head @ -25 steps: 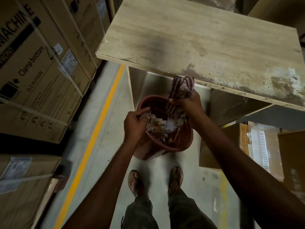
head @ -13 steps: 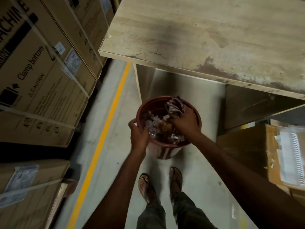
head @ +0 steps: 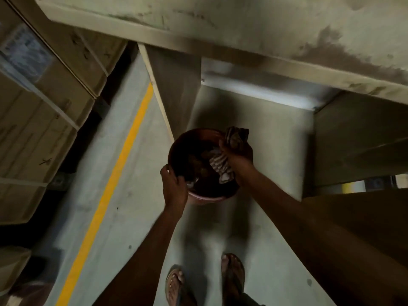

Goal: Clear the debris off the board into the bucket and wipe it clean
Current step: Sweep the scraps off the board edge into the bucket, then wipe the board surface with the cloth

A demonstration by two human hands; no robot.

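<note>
- Head view: the left hand's [head: 174, 187] fingers curl over the bucket's [head: 206, 196] near rim, gripping it as before.
- The right hand's [head: 238, 152] fingers clutch the striped cloth [head: 237, 135] at the far rim, and its tail hangs inside.
- The bucket, below the board's [head: 242, 23] front edge, is now farther from the feet [head: 233, 274]. The debris [head: 191, 183] has gone dark.

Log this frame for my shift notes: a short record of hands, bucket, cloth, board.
left hand: grips the bucket at its near rim
right hand: grips the striped cloth at the bucket's far rim
bucket: lower than the board; contents too dark to tell
board: dark stains on its right part
floor: yellow line left of the bucket
</note>
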